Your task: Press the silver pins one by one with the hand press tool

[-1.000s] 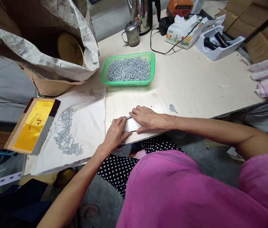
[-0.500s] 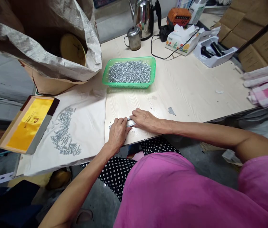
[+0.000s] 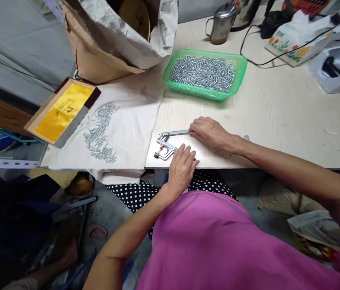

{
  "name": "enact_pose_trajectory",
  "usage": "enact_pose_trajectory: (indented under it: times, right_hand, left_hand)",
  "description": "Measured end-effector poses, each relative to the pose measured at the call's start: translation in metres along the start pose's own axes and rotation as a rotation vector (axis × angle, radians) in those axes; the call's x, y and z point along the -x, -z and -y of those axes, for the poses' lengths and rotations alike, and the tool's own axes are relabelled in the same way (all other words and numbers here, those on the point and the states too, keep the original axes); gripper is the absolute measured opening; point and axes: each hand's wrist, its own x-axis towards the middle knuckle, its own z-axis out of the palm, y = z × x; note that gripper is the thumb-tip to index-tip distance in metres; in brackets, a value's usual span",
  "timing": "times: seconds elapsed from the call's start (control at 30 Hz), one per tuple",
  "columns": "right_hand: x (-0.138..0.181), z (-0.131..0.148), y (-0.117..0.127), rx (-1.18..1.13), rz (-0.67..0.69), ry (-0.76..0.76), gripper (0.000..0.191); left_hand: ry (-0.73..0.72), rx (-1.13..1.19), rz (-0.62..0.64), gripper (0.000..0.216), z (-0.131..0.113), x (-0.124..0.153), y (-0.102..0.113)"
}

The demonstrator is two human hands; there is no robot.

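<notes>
A pair of metal snap-fastener pliers lies on the table near its front edge, handles spread apart and jaws pointing left. A small red part shows at the jaws. My left hand rests over the lower handle, its fingers laid across it and covering most of it. At the end of the upper handle, my right hand has its fingers curled around the tip. Left of the pliers, many small silver metal pins lie scattered on a white cloth.
Behind my hands stands a green basket full of similar pins. A yellow-lined box sits on the left and a large paper sack behind it. Toward the back are a metal cup and a tissue box. Someone's foot shows lower left.
The pliers, mostly hidden under my hands before, now show with handles spread. My hands have moved apart, the right one farther back. The view has shifted left and closer.
</notes>
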Motion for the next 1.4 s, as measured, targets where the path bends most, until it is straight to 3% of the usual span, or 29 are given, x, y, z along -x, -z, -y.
enact_pose_trajectory:
  times: [0.13, 0.27, 0.37, 0.47, 0.53, 0.6, 0.63, 0.7, 0.8, 0.87, 1.03, 1.13, 1.4]
  right_hand:
    - [-0.017, -0.009, -0.007, 0.035, -0.081, -0.044, 0.025]
    - [-0.026, -0.011, -0.007, 0.039, -0.048, -0.055, 0.026]
    - [-0.023, -0.003, -0.002, 0.042, -0.046, -0.063, 0.027]
    - [-0.009, 0.012, 0.007, -0.016, -0.121, -0.053, 0.033]
    - [0.006, 0.025, 0.012, -0.072, -0.19, -0.04, 0.036]
    - [0.023, 0.041, 0.012, -0.132, -0.24, -0.022, 0.035]
    - [0.032, 0.049, 0.01, -0.16, -0.255, -0.014, 0.034]
    - [0.047, 0.064, 0.004, -0.209, -0.272, -0.005, 0.033]
    - [0.064, 0.079, -0.008, -0.27, -0.288, -0.027, 0.032]
    - [0.073, 0.083, -0.017, -0.31, -0.307, -0.048, 0.031]
    - [0.09, 0.08, -0.032, -0.376, -0.344, -0.054, 0.029]
    - [0.093, 0.079, -0.037, -0.378, -0.375, -0.081, 0.029]
    - [0.086, 0.079, -0.042, -0.402, -0.47, -0.103, 0.03]
  left_hand:
    - [0.036, 0.034, -0.031, 0.028, -0.004, -0.001, -0.005]
    - [0.034, 0.021, -0.035, 0.034, -0.008, -0.004, -0.005]
    - [0.008, -0.007, -0.099, 0.043, -0.002, 0.004, 0.01]
    - [0.019, -0.037, -0.186, 0.04, 0.02, 0.036, 0.034]
    - [-0.022, -0.001, -0.103, 0.033, 0.045, 0.069, 0.046]
    - [-0.083, 0.063, 0.134, 0.027, 0.075, 0.101, 0.054]
    - [-0.048, 0.056, 0.244, 0.026, 0.092, 0.114, 0.058]
    - [0.173, -0.07, 0.36, 0.027, 0.124, 0.13, 0.066]
    - [0.614, -0.333, 0.456, 0.037, 0.163, 0.132, 0.087]
    - [0.752, -0.396, 0.439, 0.043, 0.178, 0.126, 0.103]
    - [0.811, -0.38, 0.352, 0.058, 0.18, 0.116, 0.126]
    - [0.835, -0.414, 0.378, 0.065, 0.176, 0.118, 0.126]
    - [0.861, -0.465, 0.369, 0.057, 0.181, 0.128, 0.12]
